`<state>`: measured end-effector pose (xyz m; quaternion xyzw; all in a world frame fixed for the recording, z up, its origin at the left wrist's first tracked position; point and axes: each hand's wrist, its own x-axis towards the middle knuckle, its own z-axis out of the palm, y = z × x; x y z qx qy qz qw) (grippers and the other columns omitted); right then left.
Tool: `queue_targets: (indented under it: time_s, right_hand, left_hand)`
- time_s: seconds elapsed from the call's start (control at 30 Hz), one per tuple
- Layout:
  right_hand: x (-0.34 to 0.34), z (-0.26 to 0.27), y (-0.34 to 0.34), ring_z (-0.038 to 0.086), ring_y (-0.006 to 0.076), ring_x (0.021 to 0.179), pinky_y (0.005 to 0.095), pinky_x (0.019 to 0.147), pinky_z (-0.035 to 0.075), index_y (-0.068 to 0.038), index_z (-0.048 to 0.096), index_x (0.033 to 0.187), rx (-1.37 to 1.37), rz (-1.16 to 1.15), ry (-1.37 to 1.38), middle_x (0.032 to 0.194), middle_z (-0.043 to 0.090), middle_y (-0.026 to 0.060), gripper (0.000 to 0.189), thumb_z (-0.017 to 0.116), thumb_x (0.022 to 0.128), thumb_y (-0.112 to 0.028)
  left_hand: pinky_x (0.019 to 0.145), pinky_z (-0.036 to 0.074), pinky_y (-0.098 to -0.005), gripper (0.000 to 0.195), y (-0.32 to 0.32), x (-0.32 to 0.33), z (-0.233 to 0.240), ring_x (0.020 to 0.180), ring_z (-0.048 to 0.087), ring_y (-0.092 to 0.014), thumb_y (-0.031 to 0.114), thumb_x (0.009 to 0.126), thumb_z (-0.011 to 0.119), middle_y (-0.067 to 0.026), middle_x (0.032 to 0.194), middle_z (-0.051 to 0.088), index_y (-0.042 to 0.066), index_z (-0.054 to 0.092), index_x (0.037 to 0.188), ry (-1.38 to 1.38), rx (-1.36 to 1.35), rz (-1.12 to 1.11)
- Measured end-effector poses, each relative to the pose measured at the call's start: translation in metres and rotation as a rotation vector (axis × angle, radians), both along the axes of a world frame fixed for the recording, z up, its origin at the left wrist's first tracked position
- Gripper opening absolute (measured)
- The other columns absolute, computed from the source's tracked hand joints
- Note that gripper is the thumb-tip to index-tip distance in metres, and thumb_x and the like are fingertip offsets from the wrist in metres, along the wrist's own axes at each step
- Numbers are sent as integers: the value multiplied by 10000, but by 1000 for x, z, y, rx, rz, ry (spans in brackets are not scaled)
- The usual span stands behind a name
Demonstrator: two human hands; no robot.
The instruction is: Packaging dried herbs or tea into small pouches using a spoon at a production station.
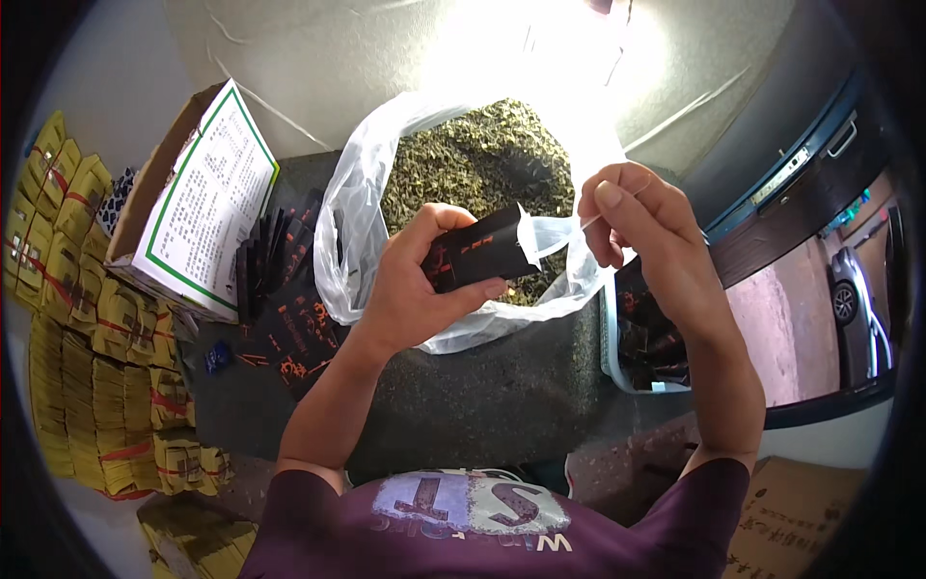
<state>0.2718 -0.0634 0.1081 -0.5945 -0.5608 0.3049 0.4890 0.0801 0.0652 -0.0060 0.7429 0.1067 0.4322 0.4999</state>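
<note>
My left hand (427, 279) grips a black packet (481, 250) printed in orange, its pale-lined mouth tilted to the right. Between the thumb and fingers of my right hand (636, 217) is a thin whitish strip (587, 221); whether it joins the packet I cannot tell. Both hands are over or beside a translucent plastic bag (354, 217), wide at the top and filled with dry, dark green leaves (470, 159) that look like tea. Part of the leaves is hidden behind the packet and my left hand.
Black packets (300, 333) lie left of the bag on the dark tabletop (470, 405), by a cardboard box (206, 210) bearing writing. A tub (609, 347) holding more black packets stands right. Bundled yellow packs (87, 311) are stacked far left. A carton (792, 514) sits lower right.
</note>
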Motion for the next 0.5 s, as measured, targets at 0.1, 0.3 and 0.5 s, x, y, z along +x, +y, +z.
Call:
queue_targets:
  time_s: [0.1, 0.3, 0.5]
  right_hand:
    - [-2, 4, 12, 462, 58, 622, 225, 586, 365, -64, 607, 905, -41, 17, 16, 701, 524, -24, 254, 499, 1043, -247]
    - [-11, 0, 30, 481, 59, 654, 228, 625, 407, -43, 599, 935, -13, 131, -25, 718, 528, -19, 223, 492, 1050, -201]
    - [-2, 12, 30, 500, 70, 612, 246, 560, 405, -36, 603, 900, 97, 10, -133, 719, 544, 1, 272, 512, 1036, -253]
  left_hand:
    - [762, 542, -269, 517, 4, 5, 2, 847, 662, -110, 147, 732, 882, -77, 959, 669, 37, 545, 1108, -35, -53, -3]
    - [777, 523, -285, 489, 10, 8, 9, 866, 651, -133, 202, 775, 859, -74, 957, 666, 41, 546, 1115, 34, -39, 4]
    - [747, 511, -282, 506, 26, 0, 3, 817, 611, -120, 191, 755, 877, -46, 922, 634, 59, 545, 1114, 1, -85, 54]
